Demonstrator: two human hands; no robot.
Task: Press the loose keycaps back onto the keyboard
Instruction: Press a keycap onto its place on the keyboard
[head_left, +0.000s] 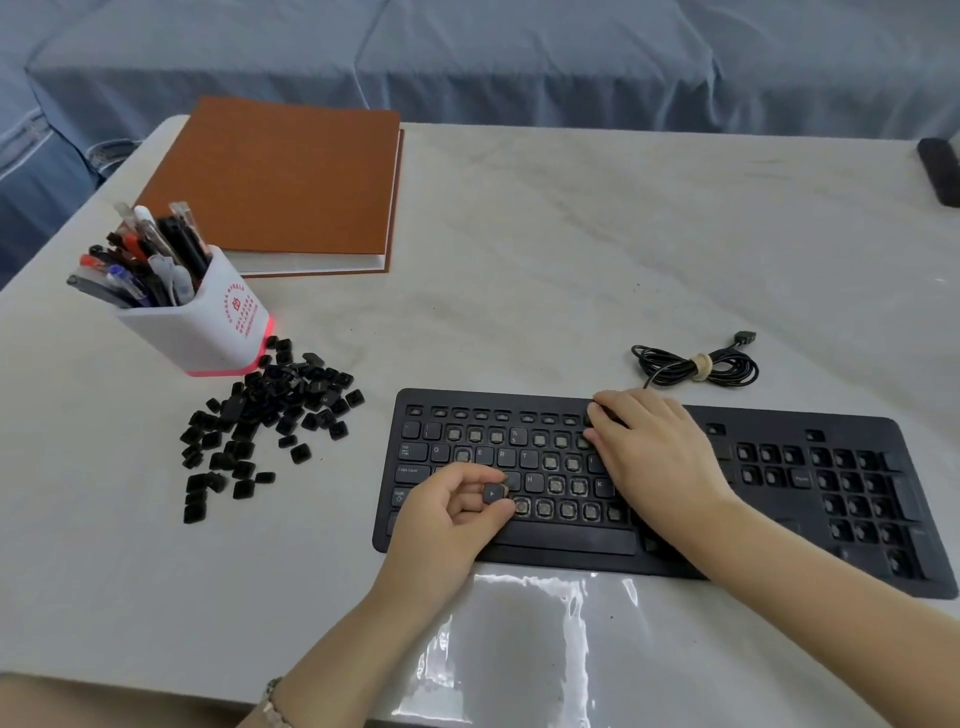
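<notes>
Left hand (452, 512) pinches a small black square keycap (493, 492) above the black plastic keyboard (779, 418) (ready for seating); right hand (660, 457), fingers flat, steadies it.

Bare white tablecloth (571, 234) lies open across the frame's centre and upper right, hemmed at left by a brown hardcover book (275, 182), a white pen-filled cup (208, 322) and scattered black keycaps (270, 415), and lower right by a coiled black cable (696, 366) above the black keyboard (571, 540).

We see a black keyboard (810, 540), black loose keycaps (270, 410), a rust-brown book (275, 176), a white pen cup (208, 322) with red print, and a pale grey tabletop (571, 260).
</notes>
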